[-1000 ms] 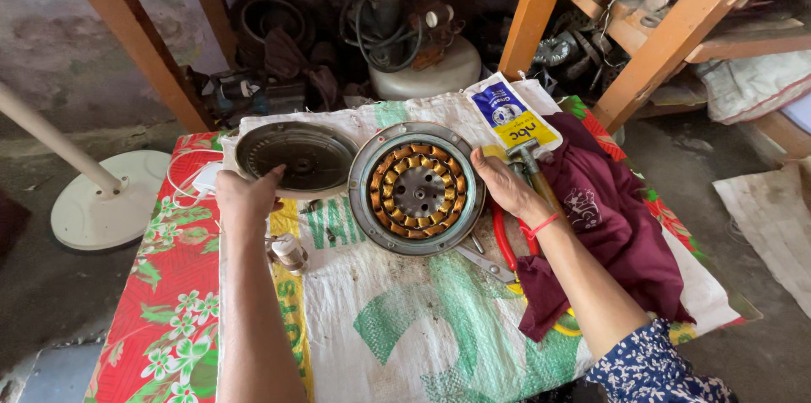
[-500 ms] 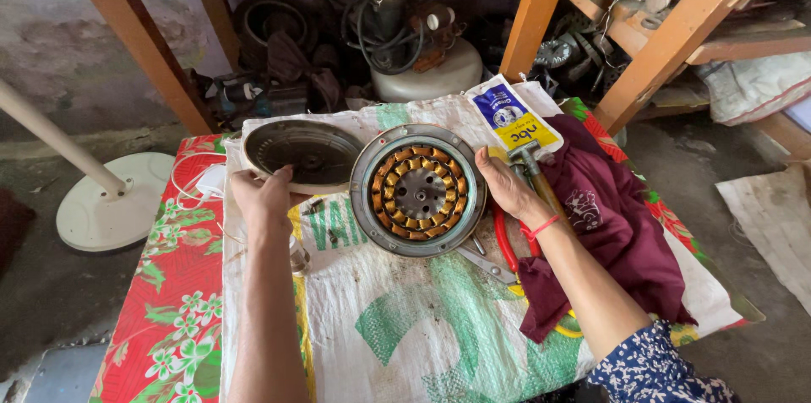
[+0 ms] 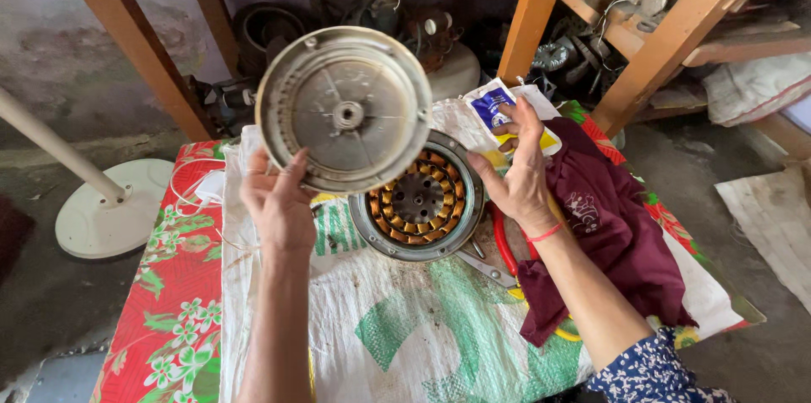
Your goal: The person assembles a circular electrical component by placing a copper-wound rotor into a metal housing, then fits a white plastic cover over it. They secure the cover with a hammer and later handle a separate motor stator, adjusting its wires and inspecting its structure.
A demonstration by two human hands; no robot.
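My left hand [image 3: 277, 200] grips the lower rim of a round grey metal cover [image 3: 345, 109] and holds it up, tilted, with its hollow inner face and centre hub towards me. Below it a round motor housing [image 3: 418, 200] with a ring of copper windings lies on a white woven sack [image 3: 405, 327]. My right hand [image 3: 517, 168] hovers open at the housing's right edge, fingers spread over a small blue and yellow packet [image 3: 494, 107].
A maroon cloth [image 3: 617, 234] lies right of the housing, with red-handled pliers [image 3: 500, 238] beside it. A red floral cloth [image 3: 173, 302] covers the table. A white fan base [image 3: 110, 209] stands on the floor at left. Wooden legs and machine parts crowd the back.
My left hand has lifted the grey cover off the table and turned its inner face up towards me. My right hand rose slightly beside the housing.
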